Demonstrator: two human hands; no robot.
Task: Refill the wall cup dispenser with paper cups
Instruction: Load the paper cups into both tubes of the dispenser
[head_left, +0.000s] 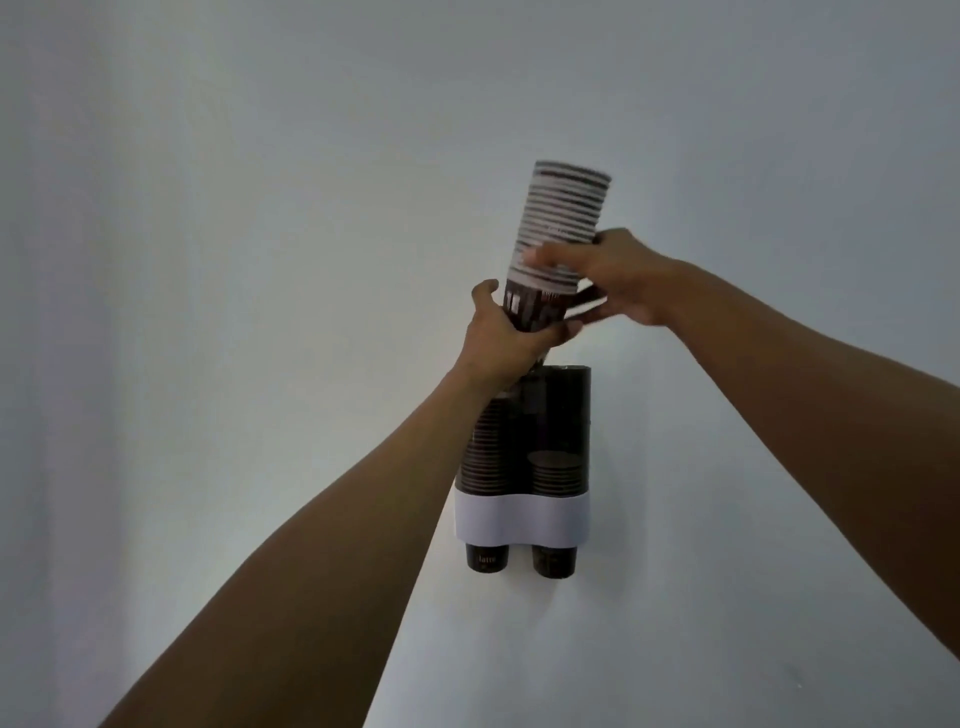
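— With the tall nested stack of dark brown paper cups with white rims (558, 234) raised above the dark translucent twin-tube wall dispenser with a white band (522, 522), looks like the loading step, not yet done.

— Agreed. Left hand (511, 332) curled round the bottom cup of the stack, just over the dispenser's open top. Right hand (618, 283) higher up, thumb across the front and fingers wrapped behind, steadying the striped middle.

— Which tube?

— Judging by fill, probably the right-hand tube (563, 415): holds only a short pile low down, while the left-hand tube (485, 452) shows cups stacked much higher, partly hidden behind the left forearm.

— Next move?

— Likely calls for lining the bottom cup up over the right mouth, straightening the slight rightward lean, then lowering while shifting the lower grip clear of the rim. Could snag on the edge if tilted.

— Any writing?

— "latte" on the left protruding cup (487, 558) under the band. Printing on the right protruding cup (555, 560) and on the held cup too blurred to read.
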